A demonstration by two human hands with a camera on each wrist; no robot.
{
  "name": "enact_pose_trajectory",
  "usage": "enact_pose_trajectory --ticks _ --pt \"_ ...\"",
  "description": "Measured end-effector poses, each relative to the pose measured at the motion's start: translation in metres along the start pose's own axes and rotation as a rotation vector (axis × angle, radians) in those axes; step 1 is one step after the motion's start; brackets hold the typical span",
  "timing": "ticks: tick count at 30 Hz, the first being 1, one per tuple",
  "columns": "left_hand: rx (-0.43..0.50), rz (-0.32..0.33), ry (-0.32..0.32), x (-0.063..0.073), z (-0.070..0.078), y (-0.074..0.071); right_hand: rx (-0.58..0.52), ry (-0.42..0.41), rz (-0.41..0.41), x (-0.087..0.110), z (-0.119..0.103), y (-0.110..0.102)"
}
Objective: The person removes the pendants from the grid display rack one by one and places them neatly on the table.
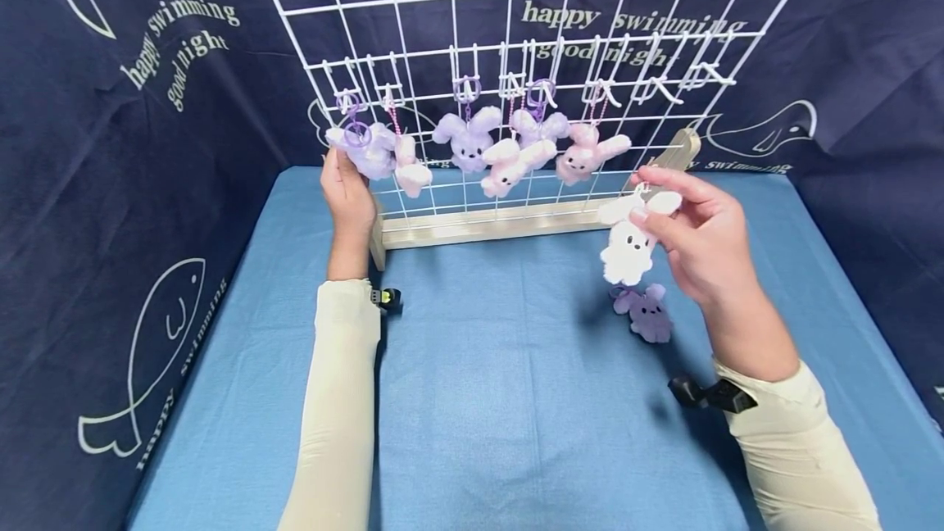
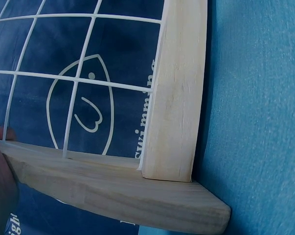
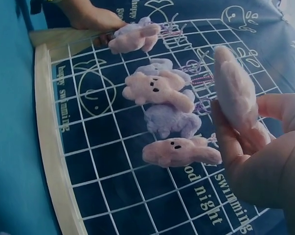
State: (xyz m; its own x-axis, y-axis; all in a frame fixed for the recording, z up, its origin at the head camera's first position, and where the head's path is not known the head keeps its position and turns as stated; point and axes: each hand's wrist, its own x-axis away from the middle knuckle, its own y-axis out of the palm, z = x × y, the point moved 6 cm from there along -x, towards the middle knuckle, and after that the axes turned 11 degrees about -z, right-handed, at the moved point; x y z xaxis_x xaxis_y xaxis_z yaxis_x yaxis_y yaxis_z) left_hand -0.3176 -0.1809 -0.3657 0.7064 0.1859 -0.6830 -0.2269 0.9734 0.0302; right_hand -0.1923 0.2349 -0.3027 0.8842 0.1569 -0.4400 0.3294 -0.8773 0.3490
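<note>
My right hand pinches a small white plush bunny keychain near its top, in front of the rack's right end. In the right wrist view the bunny is seen from the side, between thumb and fingers. A purple plush bunny lies on the blue cloth below it. My left hand grips the wooden side piece of the white wire grid rack at its left end. Purple bunnies and pink bunnies hang from the rack's hooks.
Hooks with nothing on them project at the rack's right side. A wooden base bar runs along the bottom. Dark blue fabric with white whale drawings surrounds the blue-clothed table.
</note>
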Motion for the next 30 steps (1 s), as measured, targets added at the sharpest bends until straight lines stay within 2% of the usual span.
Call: enact_pose_trajectory --ticks 6,12,17,20,24,30 --pt "-0.031 -0.002 0.007 0.001 0.000 -0.001 0.106 0.020 0.029 0.004 0.002 -0.004" --pt "-0.015 -0.004 0.001 0.001 -0.001 -0.002 0.335 0.129 0.032 0.009 0.010 -0.013" --pt "-0.014 -0.009 0.009 0.001 0.000 -0.001 0.443 0.220 -0.006 0.013 0.015 -0.019" --pt "-0.016 -0.010 0.012 0.001 0.000 -0.001 0.478 0.265 -0.044 0.014 0.018 -0.020" --pt "-0.018 -0.009 0.011 0.001 0.000 -0.001 0.534 0.313 -0.135 0.015 0.022 -0.020" --pt "-0.026 -0.010 0.011 0.000 0.000 -0.001 0.731 0.378 -0.270 0.016 0.028 -0.022"
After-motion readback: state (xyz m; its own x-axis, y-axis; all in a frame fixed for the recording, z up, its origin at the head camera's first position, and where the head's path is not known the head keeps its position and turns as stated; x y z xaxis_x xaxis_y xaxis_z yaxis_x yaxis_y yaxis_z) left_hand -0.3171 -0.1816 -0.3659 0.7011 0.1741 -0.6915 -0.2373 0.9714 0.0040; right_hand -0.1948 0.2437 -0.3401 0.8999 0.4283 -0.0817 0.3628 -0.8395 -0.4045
